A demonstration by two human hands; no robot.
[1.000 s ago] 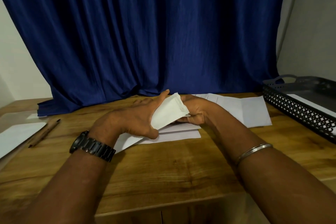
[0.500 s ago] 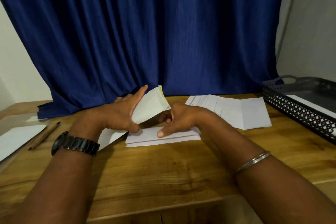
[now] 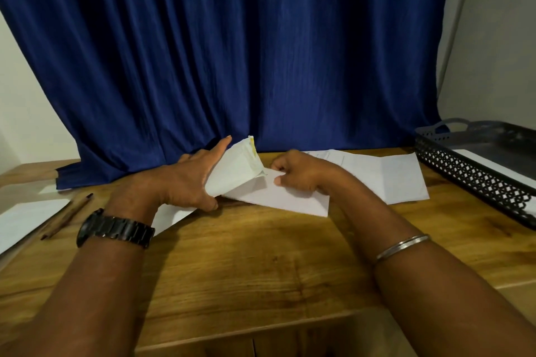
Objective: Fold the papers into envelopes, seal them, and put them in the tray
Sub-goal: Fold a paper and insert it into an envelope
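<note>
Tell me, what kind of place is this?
Probably a desk in a home or small office: a wooden table with loose papers and pencils, a black mesh tray, and a blue curtain behind.

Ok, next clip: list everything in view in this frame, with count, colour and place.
envelope: one, white, yellowish flap edge, held up at centre
folded paper: one, white, flat on the table, centre
loose papers: a few, white, behind the folded paper
tray: one, black lattice, table's right edge
tray sheet: one, white, inside the tray
left sheet: one, white, far left
pencil: at least one, brown, beside the left sheet
curtain: one, dark blue, behind the table
table: one, brown wood
watch: one, black, left wrist
bangle: one, silver, right wrist
left hand: grips the envelope
right hand: fingers curled on the folded paper
</note>
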